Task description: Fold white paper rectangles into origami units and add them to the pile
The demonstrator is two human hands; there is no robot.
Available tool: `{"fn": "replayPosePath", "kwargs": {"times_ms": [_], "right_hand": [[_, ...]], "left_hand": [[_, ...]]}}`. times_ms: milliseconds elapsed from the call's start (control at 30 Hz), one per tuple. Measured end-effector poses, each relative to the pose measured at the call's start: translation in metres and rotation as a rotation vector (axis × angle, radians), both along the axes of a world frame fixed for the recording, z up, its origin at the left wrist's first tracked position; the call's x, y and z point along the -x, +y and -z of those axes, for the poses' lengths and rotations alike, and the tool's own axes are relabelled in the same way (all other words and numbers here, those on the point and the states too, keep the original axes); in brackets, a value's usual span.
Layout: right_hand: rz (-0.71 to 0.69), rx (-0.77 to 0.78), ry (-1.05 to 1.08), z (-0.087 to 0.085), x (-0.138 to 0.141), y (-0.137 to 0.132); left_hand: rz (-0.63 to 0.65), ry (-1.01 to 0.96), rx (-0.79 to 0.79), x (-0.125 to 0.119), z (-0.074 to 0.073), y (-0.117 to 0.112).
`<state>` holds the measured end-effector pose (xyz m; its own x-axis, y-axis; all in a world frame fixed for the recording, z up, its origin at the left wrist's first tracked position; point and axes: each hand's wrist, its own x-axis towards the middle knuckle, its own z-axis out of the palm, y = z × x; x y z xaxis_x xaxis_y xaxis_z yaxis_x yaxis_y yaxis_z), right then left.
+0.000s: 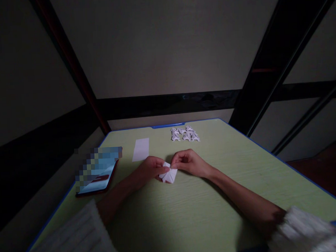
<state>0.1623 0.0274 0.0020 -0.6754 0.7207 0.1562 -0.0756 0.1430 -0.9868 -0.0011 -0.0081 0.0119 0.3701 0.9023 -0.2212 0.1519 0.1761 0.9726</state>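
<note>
The left hand (151, 167) pinches the folded white paper (170, 175) between thumb and fingers; the right hand (190, 163) pinches it also, at its upper right side. The paper is in the middle, just above the table (172, 222), or maybe touching it; I cannot tell which. The table top is pale green with fine grain and a blue edge. Beyond its far side stands a pale wall panel (167, 44) with a black band (167, 104), and the room is dim. Near the left hand lies a flat white sheet (141, 149). Farther behind the hands, small folded paper figures (185, 134) are grouped closely. At the left, the left forearm passes just beside a dark-red-edged case (111, 180), which is partly blurred by pixels.
</note>
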Motion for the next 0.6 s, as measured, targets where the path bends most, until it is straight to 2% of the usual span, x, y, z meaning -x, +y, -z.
{"fn": "replayPosePath", "kwargs": {"times_ms": [133, 600], "right_hand": [[0.018, -0.012, -0.014, -0.0003, 0.001, -0.0006], [0.06, -0.047, 0.0, 0.0032, 0.0039, -0.0023]], "left_hand": [[-0.037, -0.009, -0.007, -0.0028, 0.0037, 0.0009], [-0.048, -0.005, -0.047, -0.0034, 0.0058, 0.0006]]}}
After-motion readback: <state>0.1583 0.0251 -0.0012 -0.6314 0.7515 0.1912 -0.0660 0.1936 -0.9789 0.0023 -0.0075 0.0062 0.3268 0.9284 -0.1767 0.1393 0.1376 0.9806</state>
